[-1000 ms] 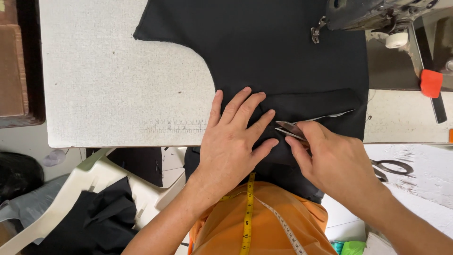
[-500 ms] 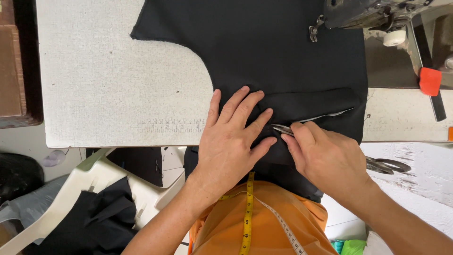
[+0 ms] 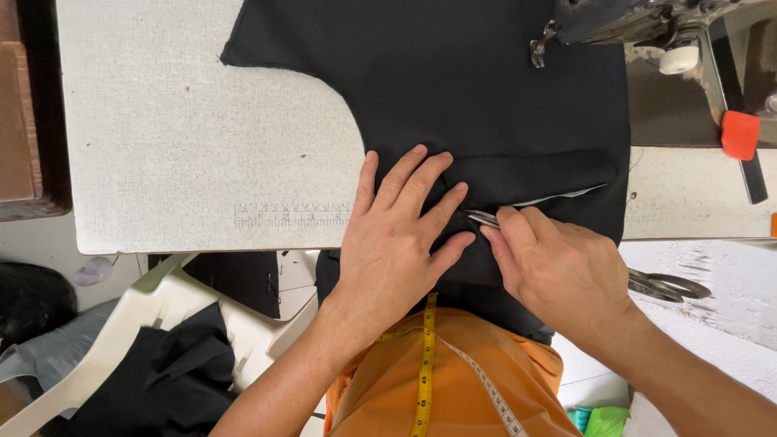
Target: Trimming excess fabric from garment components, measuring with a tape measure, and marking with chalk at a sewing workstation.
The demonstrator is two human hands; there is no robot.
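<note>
At the table's front edge, my left hand (image 3: 401, 235) lies flat, fingers spread, pinning the black fabric (image 3: 469, 97) on the white sewing table (image 3: 202, 154). My right hand (image 3: 558, 267) is pinched shut on small metal snips (image 3: 483, 218), tips at the fabric fold between both hands. Sewing machine (image 3: 639, 20) sits far right.

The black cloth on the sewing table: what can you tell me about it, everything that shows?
The black cloth is a plain, matte, woven-looking piece spread flat over the pale table, its near edge hanging off toward the person. Its left side is cut in a curve. A folded flap with a thin pale edge crosses it. The left hand presses it flat; the right hand works small metal snips at the flap. The sewing machine overhangs its far corner.
</note>
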